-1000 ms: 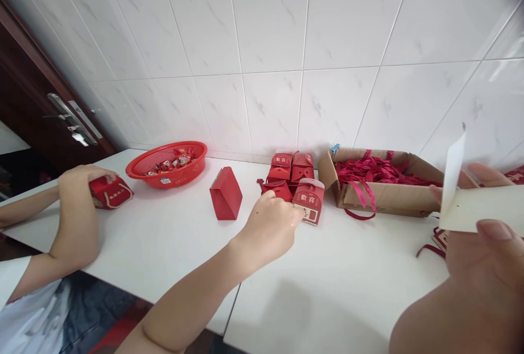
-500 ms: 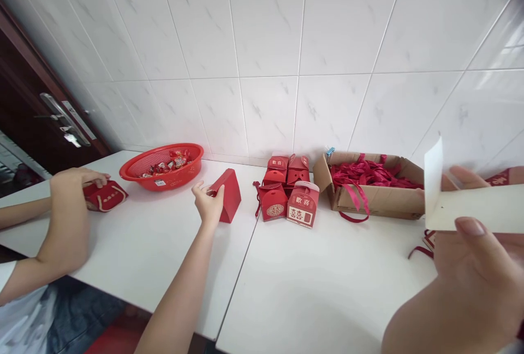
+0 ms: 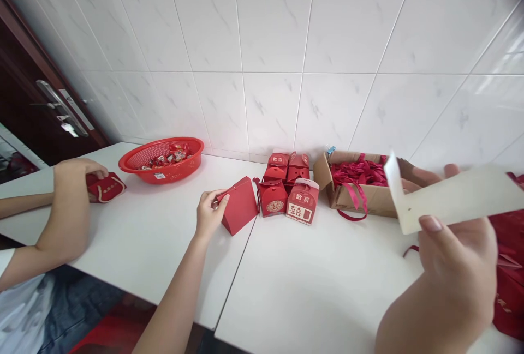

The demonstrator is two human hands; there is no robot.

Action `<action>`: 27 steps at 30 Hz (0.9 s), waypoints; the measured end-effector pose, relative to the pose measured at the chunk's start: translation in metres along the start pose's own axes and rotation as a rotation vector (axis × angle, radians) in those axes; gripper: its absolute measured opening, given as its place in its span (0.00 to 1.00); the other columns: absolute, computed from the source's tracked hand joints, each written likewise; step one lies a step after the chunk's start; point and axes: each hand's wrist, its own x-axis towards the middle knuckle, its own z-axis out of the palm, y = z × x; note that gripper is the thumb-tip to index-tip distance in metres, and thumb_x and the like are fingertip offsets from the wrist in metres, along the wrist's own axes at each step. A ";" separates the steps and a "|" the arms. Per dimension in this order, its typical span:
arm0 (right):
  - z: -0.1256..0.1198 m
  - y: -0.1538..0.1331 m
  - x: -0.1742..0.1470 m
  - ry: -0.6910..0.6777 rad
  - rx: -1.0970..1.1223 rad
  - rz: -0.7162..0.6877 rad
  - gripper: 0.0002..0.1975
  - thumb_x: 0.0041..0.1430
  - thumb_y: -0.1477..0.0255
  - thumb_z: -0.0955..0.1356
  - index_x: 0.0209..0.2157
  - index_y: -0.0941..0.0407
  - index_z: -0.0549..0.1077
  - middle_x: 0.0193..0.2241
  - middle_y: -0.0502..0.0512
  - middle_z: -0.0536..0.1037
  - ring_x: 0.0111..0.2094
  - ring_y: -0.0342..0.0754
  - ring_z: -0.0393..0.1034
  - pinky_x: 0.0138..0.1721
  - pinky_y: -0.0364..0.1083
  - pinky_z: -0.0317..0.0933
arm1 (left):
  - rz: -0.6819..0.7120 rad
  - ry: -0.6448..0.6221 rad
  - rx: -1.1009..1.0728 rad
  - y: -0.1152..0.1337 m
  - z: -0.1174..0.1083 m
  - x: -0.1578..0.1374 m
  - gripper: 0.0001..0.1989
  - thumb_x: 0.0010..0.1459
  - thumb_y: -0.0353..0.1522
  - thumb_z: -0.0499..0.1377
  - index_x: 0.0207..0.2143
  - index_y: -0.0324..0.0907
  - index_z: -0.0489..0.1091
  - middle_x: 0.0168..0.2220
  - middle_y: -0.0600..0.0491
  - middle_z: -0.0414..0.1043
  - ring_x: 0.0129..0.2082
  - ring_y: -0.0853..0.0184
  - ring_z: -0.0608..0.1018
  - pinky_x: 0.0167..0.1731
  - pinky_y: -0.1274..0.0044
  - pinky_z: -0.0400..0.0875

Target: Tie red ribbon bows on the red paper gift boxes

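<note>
My left hand (image 3: 209,213) pinches a plain red gift box (image 3: 241,207) by its upper left edge, just above the white table. My right hand (image 3: 458,256) is raised close to the camera at the right. Its thumb presses on a pale cream card (image 3: 454,198) with one folded-up end and a small hole near the fold, the fingers behind it. Right beside the red box stand several small red candy boxes (image 3: 303,201) with gold and white patterns, one with a red tassel.
Behind my right hand stands a cardboard box (image 3: 364,201) of dark red ribbons. A red plastic basket (image 3: 180,171) holds wrapped sweets. At the left, a co-worker's hand (image 3: 88,168) rests on a red pouch-like box (image 3: 105,187). More red packaging (image 3: 510,267) lies at the right edge.
My left hand has turned the red box so its broad side faces me, shifting it right toward the small boxes. My right hand has brought the card left, uncovering red packaging behind it.
</note>
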 end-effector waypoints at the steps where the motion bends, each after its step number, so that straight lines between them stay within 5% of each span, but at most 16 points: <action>1: 0.002 0.000 -0.001 -0.036 0.005 0.024 0.37 0.46 0.63 0.74 0.59 0.48 0.62 0.53 0.64 0.69 0.51 0.62 0.67 0.49 0.65 0.60 | 0.006 0.003 0.004 0.000 0.000 0.000 0.16 0.52 0.41 0.60 0.40 0.41 0.74 0.44 0.47 0.68 0.42 0.63 0.75 0.40 0.74 0.73; 4: 0.009 0.001 -0.002 -0.138 0.026 0.080 0.42 0.45 0.64 0.75 0.61 0.46 0.57 0.51 0.61 0.69 0.51 0.60 0.66 0.49 0.61 0.62 | 0.025 -0.022 0.038 0.001 0.000 0.001 0.15 0.53 0.41 0.59 0.39 0.41 0.73 0.46 0.48 0.69 0.44 0.63 0.75 0.39 0.75 0.73; 8: 0.011 0.004 0.001 -0.220 -0.026 0.058 0.47 0.45 0.62 0.74 0.64 0.45 0.51 0.49 0.60 0.69 0.52 0.60 0.65 0.49 0.58 0.63 | 0.005 -0.087 0.114 0.004 -0.004 -0.002 0.12 0.53 0.41 0.59 0.32 0.41 0.72 0.31 0.52 0.75 0.30 0.66 0.75 0.32 0.76 0.72; 12: 0.001 0.011 0.002 -0.337 -0.215 0.050 0.47 0.49 0.59 0.72 0.65 0.47 0.46 0.51 0.61 0.69 0.54 0.60 0.64 0.49 0.57 0.64 | 0.005 -0.070 0.105 0.017 -0.012 -0.009 0.12 0.54 0.40 0.58 0.28 0.41 0.70 0.28 0.52 0.74 0.29 0.66 0.75 0.30 0.77 0.71; 16: -0.008 0.018 -0.001 -0.824 -0.606 0.159 0.48 0.44 0.58 0.74 0.64 0.48 0.51 0.58 0.61 0.65 0.57 0.64 0.60 0.53 0.59 0.62 | 0.218 -0.146 0.021 0.054 -0.019 -0.012 0.08 0.56 0.37 0.59 0.30 0.41 0.72 0.31 0.51 0.76 0.32 0.66 0.77 0.33 0.77 0.72; 19: -0.008 0.017 -0.003 -1.088 -0.683 0.182 0.50 0.41 0.59 0.75 0.64 0.46 0.52 0.61 0.57 0.61 0.59 0.64 0.58 0.53 0.57 0.63 | 0.475 -0.309 0.027 0.094 -0.020 -0.008 0.04 0.56 0.32 0.59 0.31 0.41 0.73 0.32 0.51 0.76 0.32 0.67 0.77 0.32 0.78 0.71; 24: -0.003 0.008 -0.006 -0.938 -0.481 0.041 0.50 0.50 0.60 0.72 0.66 0.45 0.39 0.64 0.57 0.56 0.56 0.58 0.62 0.53 0.55 0.63 | 0.734 -0.453 0.123 0.151 -0.015 -0.004 0.03 0.56 0.31 0.59 0.30 0.44 0.74 0.28 0.53 0.76 0.29 0.66 0.76 0.33 0.74 0.71; 27: 0.007 0.002 -0.010 -0.795 -0.371 0.031 0.43 0.53 0.60 0.70 0.65 0.44 0.45 0.61 0.57 0.61 0.52 0.56 0.66 0.49 0.54 0.66 | 0.764 -0.521 0.170 0.172 -0.003 -0.009 0.05 0.56 0.34 0.59 0.27 0.47 0.73 0.24 0.54 0.74 0.25 0.65 0.74 0.31 0.71 0.70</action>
